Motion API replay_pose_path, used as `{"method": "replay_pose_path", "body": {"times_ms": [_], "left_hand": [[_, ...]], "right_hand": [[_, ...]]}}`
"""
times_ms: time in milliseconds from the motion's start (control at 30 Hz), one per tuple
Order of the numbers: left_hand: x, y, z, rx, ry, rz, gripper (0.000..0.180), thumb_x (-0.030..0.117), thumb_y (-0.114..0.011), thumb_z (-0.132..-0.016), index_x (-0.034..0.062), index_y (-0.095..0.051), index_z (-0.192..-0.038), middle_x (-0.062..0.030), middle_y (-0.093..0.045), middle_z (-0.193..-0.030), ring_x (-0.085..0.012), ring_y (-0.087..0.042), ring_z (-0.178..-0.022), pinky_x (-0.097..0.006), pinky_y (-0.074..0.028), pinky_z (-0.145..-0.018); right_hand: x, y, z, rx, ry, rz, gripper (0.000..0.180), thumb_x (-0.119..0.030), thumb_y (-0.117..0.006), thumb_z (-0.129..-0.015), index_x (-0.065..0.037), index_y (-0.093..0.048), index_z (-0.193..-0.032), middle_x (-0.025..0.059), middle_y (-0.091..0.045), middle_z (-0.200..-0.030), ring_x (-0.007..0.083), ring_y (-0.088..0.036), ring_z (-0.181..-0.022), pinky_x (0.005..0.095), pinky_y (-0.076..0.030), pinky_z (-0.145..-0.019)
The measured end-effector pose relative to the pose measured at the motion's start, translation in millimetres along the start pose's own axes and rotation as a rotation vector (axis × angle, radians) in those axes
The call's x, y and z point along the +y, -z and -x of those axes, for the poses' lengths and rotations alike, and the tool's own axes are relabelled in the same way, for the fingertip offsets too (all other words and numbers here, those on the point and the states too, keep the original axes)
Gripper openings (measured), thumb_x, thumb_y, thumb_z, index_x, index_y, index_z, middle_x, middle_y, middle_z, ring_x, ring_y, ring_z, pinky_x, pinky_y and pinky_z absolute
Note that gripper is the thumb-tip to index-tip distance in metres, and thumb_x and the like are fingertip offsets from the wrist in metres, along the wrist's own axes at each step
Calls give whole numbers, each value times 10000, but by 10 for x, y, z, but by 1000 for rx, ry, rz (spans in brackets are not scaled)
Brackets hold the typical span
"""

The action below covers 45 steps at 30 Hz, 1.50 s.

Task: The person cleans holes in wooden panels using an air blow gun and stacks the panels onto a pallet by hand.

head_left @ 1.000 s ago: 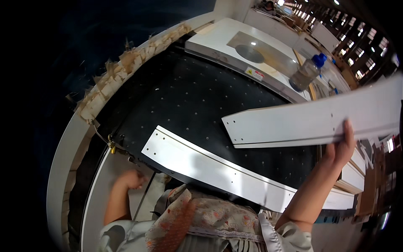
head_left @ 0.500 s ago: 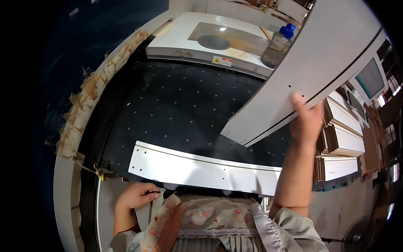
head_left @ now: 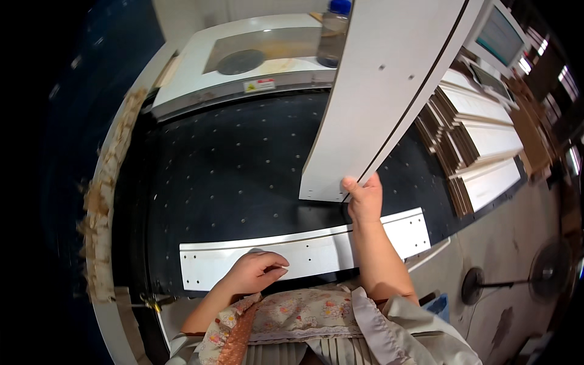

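My right hand [head_left: 367, 201] is closed on the lower corner of a long white panel [head_left: 371, 103]. This panel stands tilted up over the black table, with a dark groove along its length and small drilled holes; its top runs out of view. Another white panel [head_left: 322, 252], also grooved and drilled, lies flat along the near edge of the table, partly behind my right forearm. Over that flat panel is my left hand [head_left: 258, 271], loosely curled with a gap between thumb and fingers and nothing visible in it.
Stacks of white panels [head_left: 486, 146] rest at the right end of the black table [head_left: 243, 182]. A blue-capped bottle [head_left: 333, 36] stands on the white machine bed behind. Ragged padding [head_left: 109, 182] lines the left side. A monitor [head_left: 499, 36] and a fan [head_left: 547, 271] are at the right.
My right hand has shifted to the raised panel's lower end, and the panel stands steeper. My left hand has come up from the near edge to over the flat panel. The view has turned right.
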State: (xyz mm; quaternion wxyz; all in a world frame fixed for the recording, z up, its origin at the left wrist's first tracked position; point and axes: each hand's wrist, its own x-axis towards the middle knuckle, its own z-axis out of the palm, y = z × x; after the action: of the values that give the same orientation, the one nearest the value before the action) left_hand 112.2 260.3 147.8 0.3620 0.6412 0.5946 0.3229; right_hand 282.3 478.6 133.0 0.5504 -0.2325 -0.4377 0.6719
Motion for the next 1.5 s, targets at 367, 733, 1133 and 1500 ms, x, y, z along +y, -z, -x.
{"method": "replay_pose_path", "body": {"times_ms": [367, 733, 1133, 1500], "left_hand": [[249, -414, -1009, -404, -380, -216, 108, 141, -645, -748, 62, -632, -821, -88, -618, -721, -266, -604, -650, -339, -476, -589], [1111, -1484, -1468, -822, -733, -322, 150, 34, -657, -693, 31, -619, -838, -112, -593, -734, -302, -571, -708, -368, -458, -620], [407, -2540, -1823, -1212, -1171, -1393, 135, 152, -534, -777, 76, -615, -856, -72, -597, -814, -260, -567, -841, -389, -430, -786], [-732, -2359, -2176, -1417, -1137, -2125, 161, 164, -487, -816, 86, -622, -855, -66, -605, -842, -234, -558, -882, -404, -358, -869]], "right_hand": [[-1541, 1762, 1382, 577, 677, 170, 467, -282, -668, -816, -5, -490, -1147, 94, -582, -1108, 213, -569, -1001, 340, -446, -881], [-466, 2615, 4893, 2077, 335, 126, 482, -300, -650, -828, 105, -528, -1060, 165, -612, -959, 223, -588, -823, 324, -478, -720], [984, 3118, 6071, 2629, -156, -495, 723, -431, -710, -752, 172, -495, -1089, 244, -550, -1123, 314, -544, -989, 406, -445, -857], [657, 4100, 6558, 2679, 342, -806, 599, -381, -680, -797, 170, -523, -973, 206, -591, -995, 285, -578, -837, 372, -486, -764]]}}
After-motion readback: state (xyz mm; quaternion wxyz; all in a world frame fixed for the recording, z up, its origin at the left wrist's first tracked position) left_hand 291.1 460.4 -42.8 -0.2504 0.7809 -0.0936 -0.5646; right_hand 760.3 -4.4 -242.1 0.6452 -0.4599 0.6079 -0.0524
